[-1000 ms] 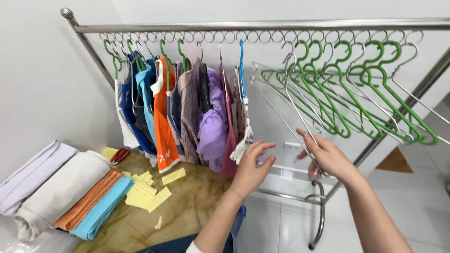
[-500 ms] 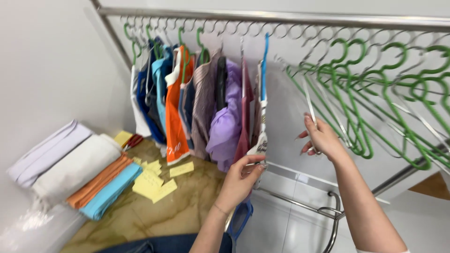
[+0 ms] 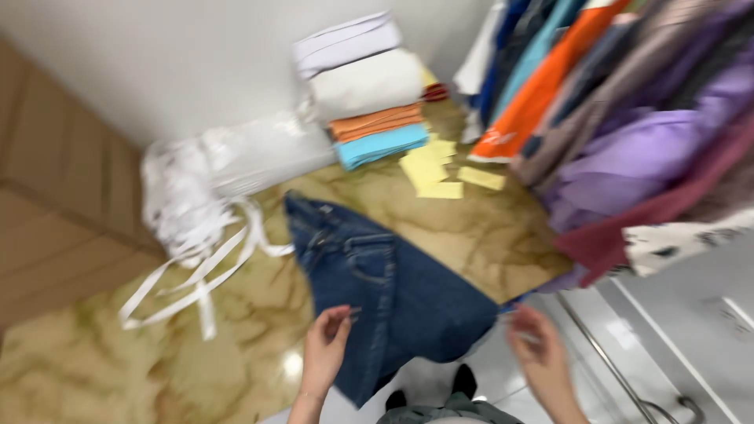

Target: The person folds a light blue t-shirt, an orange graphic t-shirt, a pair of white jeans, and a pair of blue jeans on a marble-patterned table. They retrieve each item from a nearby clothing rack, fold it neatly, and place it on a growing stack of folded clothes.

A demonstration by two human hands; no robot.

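Fingers of the left hand curl loosely over the seam edge of the blue jeans, touching the denim without clearly pinching it; whether they grip is blurred. Right hand sits just beside the cloth's far corner, fingers half bent, grip also unclear. Beyond the fingertips the jeans lie spread flat on the marbled tabletop, hem hanging over the near edge, probably laid out so both hands can take hold. Farther off sit folded cloths, yellow notes and white straps. Half a second ago both hands were raised among the hanging garments; now the view has dropped to the table.
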